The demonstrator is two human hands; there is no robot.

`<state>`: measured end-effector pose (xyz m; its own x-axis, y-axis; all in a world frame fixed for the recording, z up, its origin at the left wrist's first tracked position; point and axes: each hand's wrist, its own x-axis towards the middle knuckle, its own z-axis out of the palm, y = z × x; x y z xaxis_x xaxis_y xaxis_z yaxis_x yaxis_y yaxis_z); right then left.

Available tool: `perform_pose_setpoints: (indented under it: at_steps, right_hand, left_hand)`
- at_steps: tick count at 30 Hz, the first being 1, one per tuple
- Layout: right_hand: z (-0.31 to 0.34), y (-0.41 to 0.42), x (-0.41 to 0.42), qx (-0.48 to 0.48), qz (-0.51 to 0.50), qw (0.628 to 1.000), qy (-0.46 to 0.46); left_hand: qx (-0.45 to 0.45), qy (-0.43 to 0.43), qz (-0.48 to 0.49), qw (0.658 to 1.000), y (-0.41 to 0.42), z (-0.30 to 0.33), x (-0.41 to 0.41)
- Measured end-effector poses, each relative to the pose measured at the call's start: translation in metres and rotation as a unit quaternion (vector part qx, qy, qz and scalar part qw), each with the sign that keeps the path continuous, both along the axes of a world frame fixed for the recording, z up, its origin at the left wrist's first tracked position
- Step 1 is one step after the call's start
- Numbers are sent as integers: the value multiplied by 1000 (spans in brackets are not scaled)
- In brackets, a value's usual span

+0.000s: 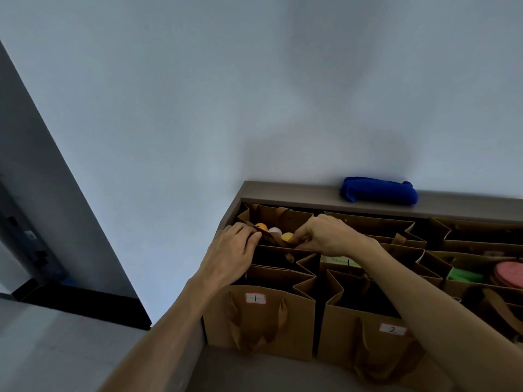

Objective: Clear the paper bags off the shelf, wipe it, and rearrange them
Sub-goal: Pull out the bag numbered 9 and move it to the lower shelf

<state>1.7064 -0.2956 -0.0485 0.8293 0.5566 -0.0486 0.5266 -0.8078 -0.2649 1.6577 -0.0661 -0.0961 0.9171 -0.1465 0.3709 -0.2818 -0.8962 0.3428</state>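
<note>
Both hands pinch the near rim of the back-left paper bag (278,219) on the shelf (311,193): left hand (232,247), right hand (319,236). Light, creasable paper; the folded rim seems the safest hold.

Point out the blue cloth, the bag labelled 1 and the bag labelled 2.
blue cloth (379,191), head view, middle of the folded fabric.
bag labelled 1 (294,326), head view, front panel.
bag labelled 2 (342,332), head view, front panel.

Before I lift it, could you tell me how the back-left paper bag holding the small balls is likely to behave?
The back-left bag will probably flex: its rim already creases where both hands, left hand and right hand, pinch it. It likely weighs little, holding only a few small balls. Those may roll about if it tilts.
</note>
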Motion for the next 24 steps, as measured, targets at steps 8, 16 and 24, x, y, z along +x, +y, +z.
perform_pose_setpoints:
  at_steps: [8,16,24]
  right_hand:
    - [3,-2,4,-51,-17,998,-42]
    - [7,2,2,-81,-18,996,-33]
    - [4,-1,-8,-38,-16,997,-58]
  left_hand:
    - [0,-3,4,1000,0,-3,2]
    - [-18,5,12,1000,-1,-1,2]
    - [-16,4,11,1000,-3,3,-1]
